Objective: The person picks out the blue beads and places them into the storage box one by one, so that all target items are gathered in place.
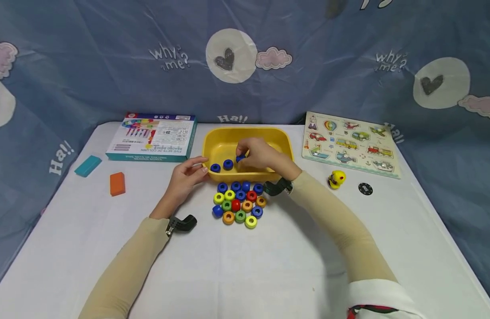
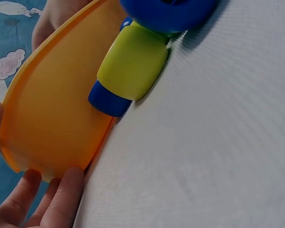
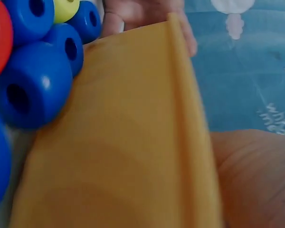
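A yellow tray (image 1: 284, 146) stands at the back middle of the table with two blue beads (image 1: 228, 165) lying in its left part. Inside it my right hand (image 1: 257, 154) pinches another blue bead (image 1: 240, 158) between thumb and fingers, close over the tray floor. My left hand (image 1: 186, 176) touches the tray's left end, its fingers (image 2: 61, 197) straight against the outer wall. In front of the tray lies a group of coloured beads (image 1: 236, 205), blue, yellow, green, red and orange. In the right wrist view the tray wall (image 3: 114, 118) hides the right fingertips.
At the back left lies a flat toy box (image 1: 153, 137), with a teal block (image 1: 88, 166) and an orange block (image 1: 117, 184) nearby. To the right are a picture puzzle board (image 1: 350, 144), a small yellow duck figure (image 1: 337, 179) and a black round chip (image 1: 365, 188).
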`<action>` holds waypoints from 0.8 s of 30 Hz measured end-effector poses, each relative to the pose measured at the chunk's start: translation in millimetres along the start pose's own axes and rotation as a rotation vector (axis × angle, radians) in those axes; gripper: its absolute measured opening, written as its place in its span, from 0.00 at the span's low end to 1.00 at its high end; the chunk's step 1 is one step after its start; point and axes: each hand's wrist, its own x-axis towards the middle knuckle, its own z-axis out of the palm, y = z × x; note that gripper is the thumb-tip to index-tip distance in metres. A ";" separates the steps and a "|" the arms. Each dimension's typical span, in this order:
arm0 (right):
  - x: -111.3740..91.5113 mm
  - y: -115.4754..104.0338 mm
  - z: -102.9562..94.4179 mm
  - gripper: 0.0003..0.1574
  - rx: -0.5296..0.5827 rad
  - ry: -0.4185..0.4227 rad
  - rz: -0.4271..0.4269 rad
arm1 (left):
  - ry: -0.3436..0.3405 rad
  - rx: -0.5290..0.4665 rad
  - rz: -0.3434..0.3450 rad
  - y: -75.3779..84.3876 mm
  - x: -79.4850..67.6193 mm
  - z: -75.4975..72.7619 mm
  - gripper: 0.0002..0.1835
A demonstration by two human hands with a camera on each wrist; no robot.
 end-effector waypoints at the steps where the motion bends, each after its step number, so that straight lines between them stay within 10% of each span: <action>1: 5.0 -1.1 4.0 0.13 -0.003 -0.028 0.006 | 0.002 0.002 -0.001 0.0 -0.4 -0.1 0.21; 10: 28.7 -7.1 27.7 0.16 0.040 -0.094 0.035 | -0.014 0.005 0.009 0.5 -0.7 -1.0 0.22; 24: 4.0 -20.2 17.2 0.17 0.087 0.028 -0.115 | -0.012 0.028 0.002 -0.4 -0.3 -1.3 0.22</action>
